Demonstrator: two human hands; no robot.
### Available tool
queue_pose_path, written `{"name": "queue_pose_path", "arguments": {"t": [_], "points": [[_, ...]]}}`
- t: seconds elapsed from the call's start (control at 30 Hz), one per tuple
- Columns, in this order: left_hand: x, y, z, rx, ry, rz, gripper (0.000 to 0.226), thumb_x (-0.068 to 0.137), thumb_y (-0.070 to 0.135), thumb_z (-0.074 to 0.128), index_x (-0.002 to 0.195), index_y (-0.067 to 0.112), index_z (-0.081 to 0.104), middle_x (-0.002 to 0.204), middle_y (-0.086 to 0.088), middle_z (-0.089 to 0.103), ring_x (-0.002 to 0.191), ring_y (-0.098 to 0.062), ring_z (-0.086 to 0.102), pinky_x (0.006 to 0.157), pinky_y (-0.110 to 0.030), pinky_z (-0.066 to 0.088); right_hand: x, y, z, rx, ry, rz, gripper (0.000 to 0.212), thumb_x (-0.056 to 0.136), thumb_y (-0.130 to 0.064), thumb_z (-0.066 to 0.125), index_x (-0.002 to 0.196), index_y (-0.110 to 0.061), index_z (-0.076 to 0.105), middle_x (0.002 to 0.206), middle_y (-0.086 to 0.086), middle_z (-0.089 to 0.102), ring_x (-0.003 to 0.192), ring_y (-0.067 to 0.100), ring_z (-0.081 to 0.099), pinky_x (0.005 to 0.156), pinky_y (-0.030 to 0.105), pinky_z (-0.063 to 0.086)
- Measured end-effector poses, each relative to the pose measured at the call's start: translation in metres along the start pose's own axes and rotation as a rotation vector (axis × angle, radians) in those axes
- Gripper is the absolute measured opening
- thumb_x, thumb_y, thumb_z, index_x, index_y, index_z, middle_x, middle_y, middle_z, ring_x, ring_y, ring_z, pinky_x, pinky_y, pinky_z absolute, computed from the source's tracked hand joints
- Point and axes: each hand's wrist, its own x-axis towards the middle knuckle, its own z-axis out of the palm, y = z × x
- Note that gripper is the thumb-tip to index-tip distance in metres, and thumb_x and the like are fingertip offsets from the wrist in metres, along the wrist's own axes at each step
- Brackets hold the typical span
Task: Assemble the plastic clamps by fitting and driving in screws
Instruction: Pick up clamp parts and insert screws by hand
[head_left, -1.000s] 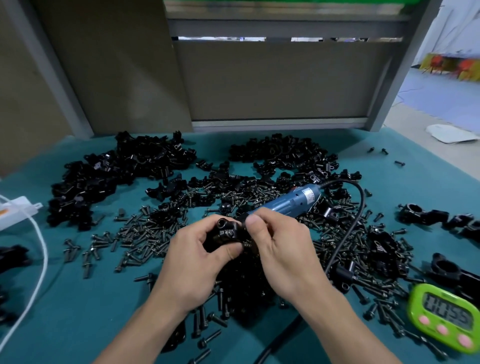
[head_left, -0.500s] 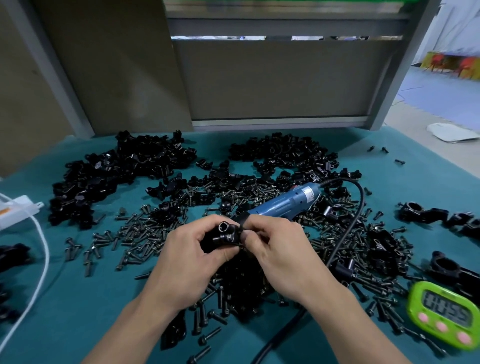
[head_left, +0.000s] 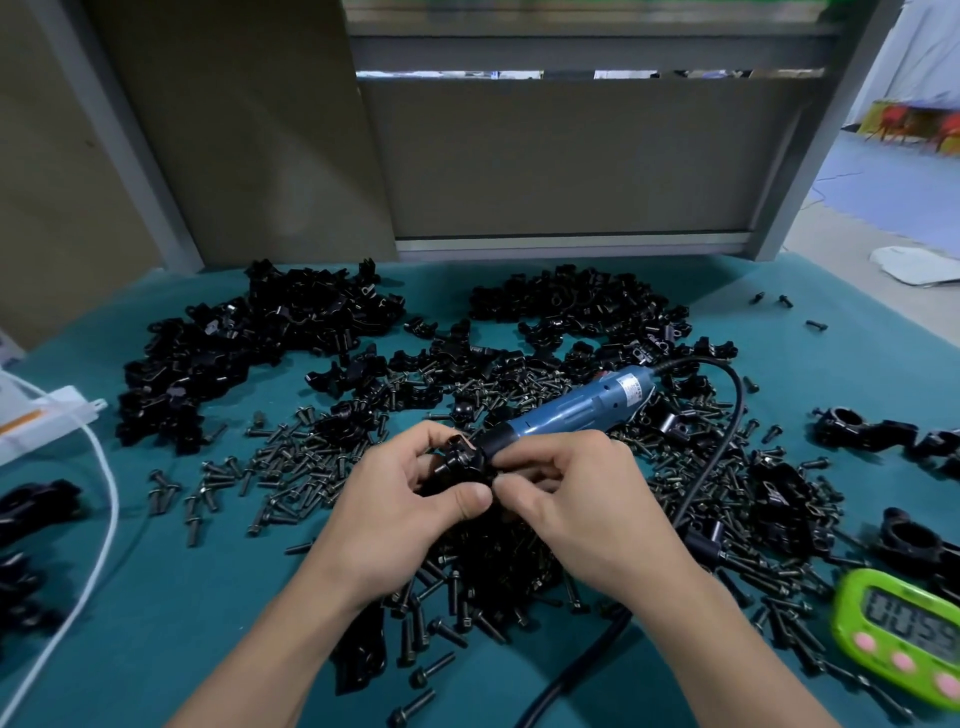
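My left hand (head_left: 400, 514) grips a black plastic clamp (head_left: 460, 462) above the middle of the green table (head_left: 156, 597). My right hand (head_left: 576, 499) pinches at the clamp's right side with thumb and fingertips; what it pinches is too small to make out. A blue electric screwdriver (head_left: 576, 402) lies on the table just behind my hands, its black cable (head_left: 727, 415) curving off to the right. Loose black screws (head_left: 291, 467) are scattered around and under my hands.
Heaps of black clamp parts (head_left: 249, 343) lie at the back left and back centre (head_left: 576, 306). Assembled clamps (head_left: 862, 431) sit at the right edge and left edge (head_left: 31, 509). A green timer (head_left: 904, 634) is front right; a white cable (head_left: 98, 519) runs on the left.
Both hands have turned the clamp over between them; its round hole no longer faces up. My right fingertips shifted lower on its right side. The screwdriver has not moved.
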Motion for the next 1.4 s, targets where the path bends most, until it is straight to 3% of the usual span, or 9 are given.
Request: {"name": "queue_pose_path", "arguments": {"t": [0.33,0.43,0.57,0.7,0.8,0.87,1.03,1.23,1.4], "points": [[0.001,0.004,0.001,-0.152,-0.044,0.020,0.020,0.084,0.013,0.084,0.093,0.029,0.075,0.084,-0.003,0.078,0.074,-0.011,0.073,0.066,-0.020,0.056,0.002,0.002,0.001,0.223,0.070,0.130,0.028,0.089,-0.004,0.076,0.085,-0.031,0.082,0.079,-0.013,0.078,0.074,0.005,0.075,0.071,0.021,0.061],[0.001,0.002,0.003,-0.064,0.011,0.080,0.026,0.082,0.012,0.086,0.094,0.032,0.076,0.093,0.000,0.079,0.089,-0.012,0.074,0.077,-0.022,0.057,0.003,0.002,0.001,0.254,0.081,0.160,0.024,0.090,-0.007,0.076,0.085,-0.030,0.081,0.073,-0.008,0.078,0.065,0.007,0.074,0.064,0.019,0.056],[0.001,0.003,0.005,-0.043,0.061,0.130,0.035,0.080,0.006,0.086,0.094,0.036,0.077,0.093,0.007,0.079,0.089,-0.006,0.073,0.074,-0.012,0.053,0.003,0.003,-0.001,0.274,0.115,0.155,0.019,0.090,-0.011,0.078,0.082,-0.028,0.080,0.068,-0.005,0.076,0.059,0.009,0.072,0.059,0.018,0.053],[0.002,0.004,0.004,-0.028,0.085,0.144,0.035,0.077,0.007,0.088,0.094,0.036,0.077,0.095,0.006,0.079,0.092,-0.009,0.073,0.078,-0.015,0.054,0.002,0.003,0.002,0.195,0.135,0.116,0.018,0.091,-0.015,0.077,0.082,-0.029,0.080,0.062,-0.007,0.072,0.054,0.008,0.069,0.053,0.015,0.051],[0.001,0.004,0.004,0.035,0.113,0.154,0.043,0.073,0.003,0.090,0.092,0.039,0.076,0.093,0.010,0.078,0.090,-0.006,0.073,0.077,-0.013,0.053,0.001,0.002,0.007,0.095,0.109,0.058,0.016,0.097,-0.026,0.070,0.084,-0.031,0.078,0.057,-0.007,0.067,0.046,0.008,0.057,0.046,0.025,0.048],[-0.002,0.004,0.005,0.075,0.141,0.169,0.044,0.072,0.003,0.091,0.091,0.040,0.076,0.091,0.012,0.077,0.087,-0.004,0.073,0.075,-0.011,0.052,0.001,0.000,0.013,0.051,0.082,0.035,0.022,0.101,-0.031,0.064,0.082,-0.026,0.075,0.060,-0.003,0.066,0.046,0.010,0.052,0.048,0.031,0.046],[-0.004,0.005,0.003,0.133,0.164,0.183,0.041,0.072,0.009,0.092,0.091,0.041,0.076,0.090,0.014,0.078,0.086,-0.005,0.073,0.073,-0.010,0.051,0.005,0.001,0.015,0.035,-0.002,0.121,0.047,0.107,-0.042,0.050,0.071,-0.012,0.057,0.052,-0.008,0.046,0.048,0.006,0.039,0.048,0.025,0.033],[-0.003,0.003,0.005,0.207,0.147,0.169,0.037,0.073,0.013,0.093,0.091,0.041,0.077,0.091,0.015,0.078,0.087,-0.005,0.074,0.074,-0.012,0.053,0.004,0.003,0.004,0.060,-0.048,0.151,0.029,0.101,-0.033,0.064,0.075,-0.025,0.073,0.055,-0.003,0.068,0.044,0.006,0.056,0.046,0.017,0.042],[-0.002,0.007,0.005,-0.034,0.041,0.103,0.025,0.074,0.012,0.088,0.091,0.027,0.079,0.088,-0.001,0.079,0.081,-0.012,0.075,0.070,-0.019,0.056,-0.001,0.003,0.000,-0.025,0.046,0.015,0.017,0.091,-0.019,0.076,0.090,-0.035,0.079,0.071,-0.015,0.072,0.061,0.010,0.066,0.060,0.031,0.057]]}}
